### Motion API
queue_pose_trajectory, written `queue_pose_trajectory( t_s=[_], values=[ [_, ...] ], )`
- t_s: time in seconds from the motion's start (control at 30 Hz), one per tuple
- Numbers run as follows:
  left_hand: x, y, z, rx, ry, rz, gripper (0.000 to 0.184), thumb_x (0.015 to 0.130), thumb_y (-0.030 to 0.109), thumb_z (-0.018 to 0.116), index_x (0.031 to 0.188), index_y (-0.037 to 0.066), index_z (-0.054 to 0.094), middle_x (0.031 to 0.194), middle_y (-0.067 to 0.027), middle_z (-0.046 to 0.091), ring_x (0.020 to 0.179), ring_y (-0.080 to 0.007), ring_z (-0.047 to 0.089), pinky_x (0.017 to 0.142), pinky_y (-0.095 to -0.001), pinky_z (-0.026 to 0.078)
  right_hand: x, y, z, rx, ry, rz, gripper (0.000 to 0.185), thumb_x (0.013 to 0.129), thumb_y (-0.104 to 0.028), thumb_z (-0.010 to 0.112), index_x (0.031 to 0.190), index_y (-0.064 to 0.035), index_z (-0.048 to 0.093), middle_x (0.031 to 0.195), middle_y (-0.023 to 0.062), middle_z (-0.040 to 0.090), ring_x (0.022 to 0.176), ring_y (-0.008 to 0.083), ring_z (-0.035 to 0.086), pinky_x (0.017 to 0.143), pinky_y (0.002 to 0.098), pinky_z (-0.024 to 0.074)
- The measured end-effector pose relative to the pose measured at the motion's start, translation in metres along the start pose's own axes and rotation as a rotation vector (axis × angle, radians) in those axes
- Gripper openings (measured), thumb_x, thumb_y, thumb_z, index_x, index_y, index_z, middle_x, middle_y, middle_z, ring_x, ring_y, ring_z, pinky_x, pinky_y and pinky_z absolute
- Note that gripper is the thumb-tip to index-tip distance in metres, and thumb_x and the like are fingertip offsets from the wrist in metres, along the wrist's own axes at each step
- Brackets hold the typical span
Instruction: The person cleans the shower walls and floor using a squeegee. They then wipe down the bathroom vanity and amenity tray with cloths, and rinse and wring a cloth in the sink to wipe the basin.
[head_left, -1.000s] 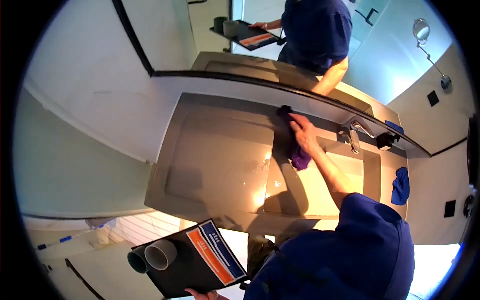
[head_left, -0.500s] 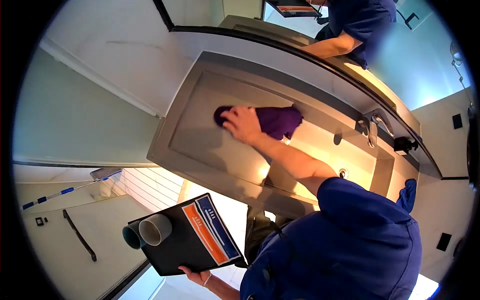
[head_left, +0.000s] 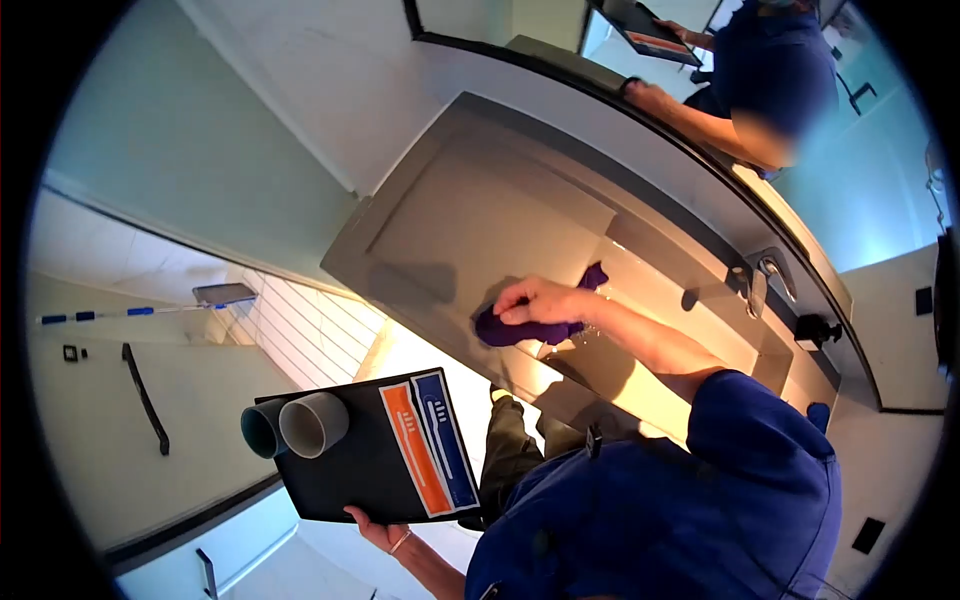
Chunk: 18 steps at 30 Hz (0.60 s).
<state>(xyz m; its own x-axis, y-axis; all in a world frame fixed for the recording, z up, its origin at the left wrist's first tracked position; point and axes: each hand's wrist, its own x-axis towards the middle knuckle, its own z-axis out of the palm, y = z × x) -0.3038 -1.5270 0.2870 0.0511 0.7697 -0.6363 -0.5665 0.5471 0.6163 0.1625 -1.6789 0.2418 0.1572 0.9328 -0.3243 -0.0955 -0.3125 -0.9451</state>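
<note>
The right hand (head_left: 542, 300) grips the cloth (head_left: 510, 330) on the surface (head_left: 440, 205), near its front edge. The left hand (head_left: 376, 530) grips the tray (head_left: 350, 485), off the surface. The grey cup (head_left: 318, 425) and green cup (head_left: 259, 430) might slide off if the tray tips.

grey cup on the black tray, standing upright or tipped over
Upright: the grey cup stands on the black tray, its open mouth facing up toward the camera.
</note>
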Motion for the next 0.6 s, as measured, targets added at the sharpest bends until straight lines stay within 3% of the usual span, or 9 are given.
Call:
queue_pose_trajectory(
  t_s=[0.03, 0.07, 0.17, 0.23, 0.27, 0.33, 0.37, 0.43, 0.6],
  values=[
    [-0.005, 0.001, 0.002, -0.002, 0.0, -0.004, 0.054, 0.081, 0.035, 0.066, 0.12, 0.0, 0.053, 0.125, -0.0119, 0.053, 0.114, -0.0278, 0.049, 0.103, -0.041, 0.035, 0.006, -0.029, -0.006, 0.016, -0.027, 0.01, 0.025, 0.083, -0.02, 0.066, 0.101, -0.0024, 0.062, 0.092, 0.0016, 0.063, 0.089, 0.0107, 0.054, 0.082, 0.0278, 0.0433],
    [-0.005, 0.001, -0.001, -0.014, -0.004, 0.005, 0.054, 0.081, 0.035, 0.066, 0.12, 0.0, 0.054, 0.125, -0.0119, 0.053, 0.114, -0.0278, 0.049, 0.103, -0.041, 0.035, 0.021, -0.043, -0.012, -0.002, -0.075, -0.121, 0.025, 0.082, -0.019, 0.065, 0.101, -0.0022, 0.062, 0.092, 0.0025, 0.063, 0.089, 0.0113, 0.055, 0.082, 0.0277, 0.043],
    [-0.001, -0.002, -0.008, -0.007, 0.025, 0.045, 0.054, 0.081, 0.035, 0.067, 0.12, 0.0, 0.054, 0.125, -0.0122, 0.053, 0.115, -0.0277, 0.049, 0.103, -0.0413, 0.035, 0.087, -0.064, 0.0, -0.045, 0.035, -0.235, 0.03, 0.082, -0.025, 0.063, 0.104, -0.0048, 0.062, 0.095, 0.0077, 0.062, 0.089, 0.0173, 0.057, 0.082, 0.0303, 0.044],
    [-0.01, -0.007, 0.001, -0.037, 0.031, 0.051, 0.054, 0.081, 0.036, 0.067, 0.12, 0.0, 0.054, 0.125, -0.0122, 0.053, 0.115, -0.0276, 0.049, 0.103, -0.0411, 0.035, 0.152, -0.02, 0.033, -0.49, 0.324, -0.511, 0.032, 0.078, -0.029, 0.064, 0.104, -0.0108, 0.063, 0.1, 0.0107, 0.06, 0.092, 0.0242, 0.057, 0.082, 0.0352, 0.045],
    [-0.012, -0.008, 0.004, -0.05, 0.033, 0.051, 0.054, 0.081, 0.036, 0.067, 0.12, 0.0, 0.054, 0.126, -0.0121, 0.053, 0.115, -0.0276, 0.049, 0.103, -0.041, 0.035, 0.15, -0.021, 0.042, -0.576, 0.404, -0.501, 0.031, 0.075, -0.029, 0.066, 0.102, -0.0131, 0.064, 0.1, 0.01, 0.059, 0.093, 0.0261, 0.056, 0.082, 0.0372, 0.0448],
    [-0.011, -0.005, 0.001, -0.017, 0.038, 0.085, 0.053, 0.081, 0.036, 0.066, 0.119, 0.0, 0.054, 0.126, -0.0121, 0.053, 0.115, -0.0276, 0.048, 0.102, -0.0404, 0.035, 0.133, -0.025, 0.075, -0.747, 0.568, -0.472, 0.031, 0.07, -0.028, 0.07, 0.099, -0.0178, 0.066, 0.1, 0.0088, 0.058, 0.095, 0.0299, 0.054, 0.081, 0.0411, 0.0443],
    [-0.01, -0.005, 0.0, -0.003, 0.041, 0.097, 0.053, 0.081, 0.036, 0.066, 0.119, 0.001, 0.055, 0.126, -0.0121, 0.053, 0.115, -0.0275, 0.048, 0.102, -0.0402, 0.035, 0.124, -0.01, 0.083, -0.685, 0.508, -0.528, 0.03, 0.068, -0.03, 0.071, 0.097, -0.0231, 0.065, 0.1, 0.0053, 0.056, 0.098, 0.0274, 0.052, 0.082, 0.041, 0.0429],
    [-0.009, -0.008, 0.007, -0.004, 0.066, 0.079, 0.053, 0.082, 0.036, 0.065, 0.12, 0.0, 0.054, 0.126, -0.012, 0.053, 0.115, -0.0275, 0.048, 0.102, -0.0401, 0.035, 0.081, 0.0, 0.095, -0.757, 0.357, -0.558, 0.026, 0.069, -0.027, 0.071, 0.093, -0.0232, 0.065, 0.1, 0.0031, 0.055, 0.099, 0.0261, 0.05, 0.083, 0.042, 0.0408],
    [0.001, -0.01, 0.014, 0.016, 0.012, 0.073, 0.053, 0.084, 0.036, 0.063, 0.121, -0.001, 0.052, 0.127, -0.0123, 0.052, 0.116, -0.0273, 0.047, 0.102, -0.04, 0.035, -0.046, 0.024, 0.109, -0.844, 0.36, -0.598, 0.026, 0.072, -0.024, 0.066, 0.098, -0.0206, 0.062, 0.1, 0.0006, 0.052, 0.096, 0.0236, 0.048, 0.078, 0.0375, 0.0383]
  ],
)
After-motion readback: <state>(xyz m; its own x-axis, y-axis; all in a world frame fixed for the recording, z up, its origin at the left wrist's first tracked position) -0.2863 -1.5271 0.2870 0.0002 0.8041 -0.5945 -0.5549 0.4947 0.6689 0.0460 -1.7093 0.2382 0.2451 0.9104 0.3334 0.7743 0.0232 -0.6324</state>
